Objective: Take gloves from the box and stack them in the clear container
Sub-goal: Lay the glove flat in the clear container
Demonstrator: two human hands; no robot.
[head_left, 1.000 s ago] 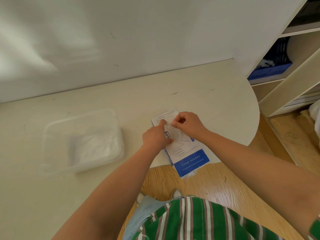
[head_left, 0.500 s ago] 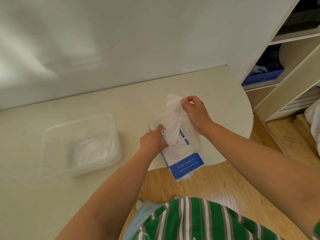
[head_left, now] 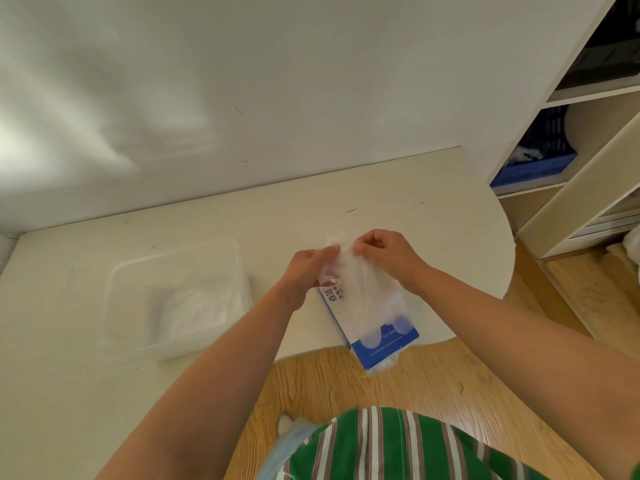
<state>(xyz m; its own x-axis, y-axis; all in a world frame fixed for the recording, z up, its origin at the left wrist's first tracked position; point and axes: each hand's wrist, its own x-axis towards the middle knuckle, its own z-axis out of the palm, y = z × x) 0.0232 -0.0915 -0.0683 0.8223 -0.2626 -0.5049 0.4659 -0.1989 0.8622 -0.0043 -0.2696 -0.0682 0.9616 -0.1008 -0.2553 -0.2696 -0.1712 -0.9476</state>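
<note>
A thin translucent plastic glove [head_left: 367, 292] hangs above the blue-and-white glove box [head_left: 381, 344], which lies at the table's near edge. My left hand [head_left: 304, 271] pinches the glove's top at its left side. My right hand [head_left: 388, 254] pinches the top at the right, so the glove is stretched between both hands. To the left stands the clear container [head_left: 138, 271] with a pile of white gloves [head_left: 197, 306] inside it.
The cream table [head_left: 381, 202] meets a white wall at the back and curves away at the right. A shelf unit [head_left: 571, 168] with a blue basket stands at the right. Wooden floor lies below the table's near edge.
The right hand pulled a glove up out of the box. The left hand let go of the box and took the glove's top, and both hands now hold it lower.
</note>
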